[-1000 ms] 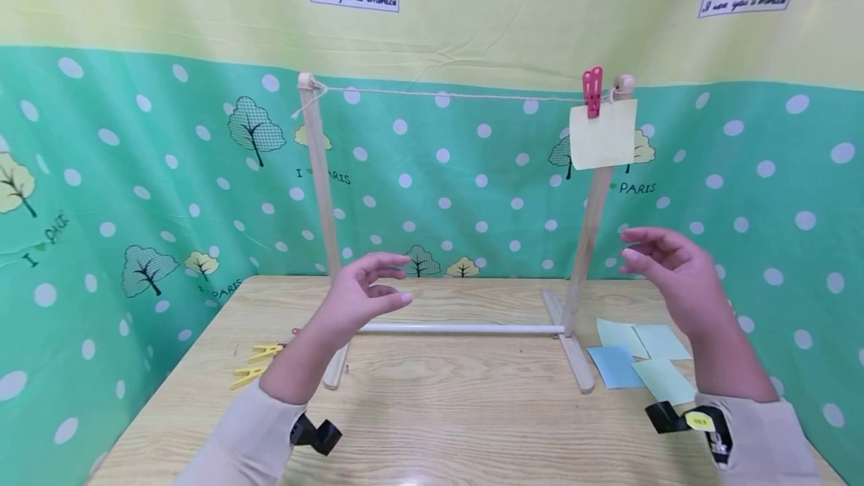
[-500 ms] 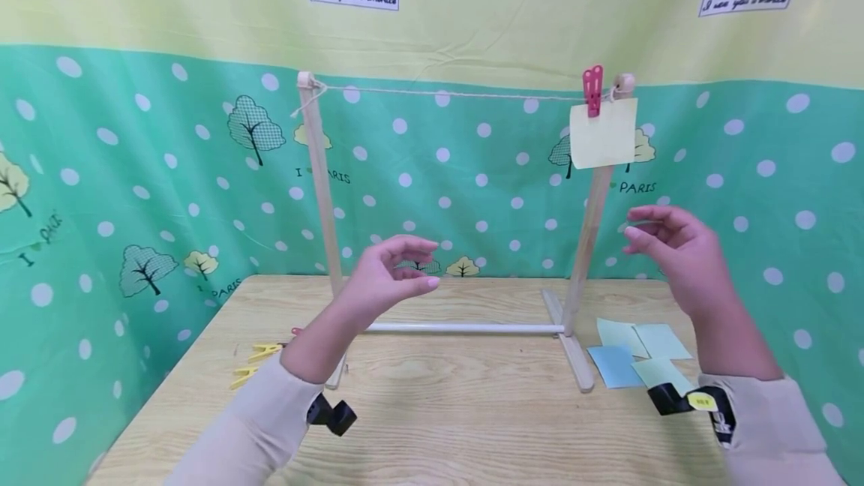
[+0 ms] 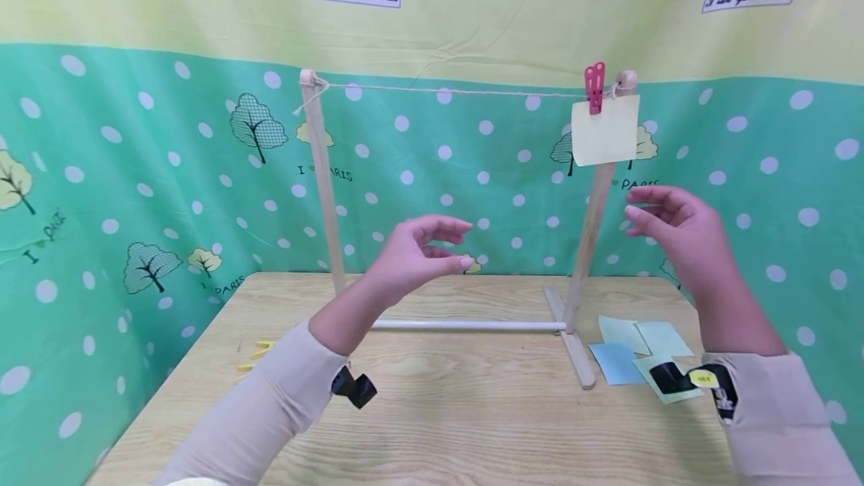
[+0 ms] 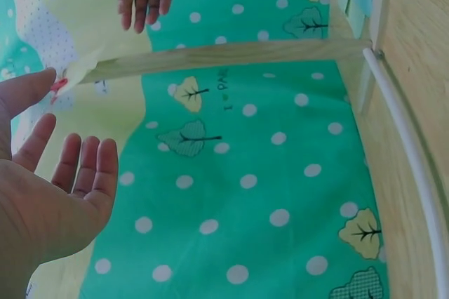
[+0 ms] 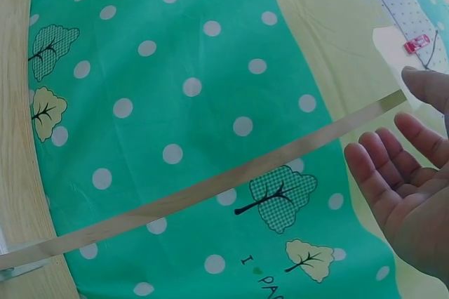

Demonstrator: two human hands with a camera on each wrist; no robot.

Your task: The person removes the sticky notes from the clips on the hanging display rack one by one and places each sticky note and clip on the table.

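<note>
My left hand point(image 3: 428, 253) hovers in front of the middle of the wooden stand, fingers loosely bent and thumb apart, holding nothing. Just right of the stand's right post point(image 3: 589, 246) is my right hand point(image 3: 682, 235), also empty with relaxed fingers, lower than the hanging paper. That pale yellow paper square point(image 3: 605, 133) hangs at the right end of the string point(image 3: 445, 90), gripped by a pink clothespin point(image 3: 595, 88). In the right wrist view the clothespin point(image 5: 417, 44) shows beyond the thumb.
Blue and pale green paper squares point(image 3: 616, 363) lie at the table's right, partly behind the right wrist camera. Yellow clothespins point(image 3: 262, 351) lie at the left, partly covered by the left sleeve. A white rod point(image 3: 472, 325) joins the stand's feet. A printed curtain point(image 3: 418, 171) hangs behind.
My left hand has moved right and up, toward the middle of the stand. My right hand has risen nearer the hanging paper. The paper and clothespin stay in place.
</note>
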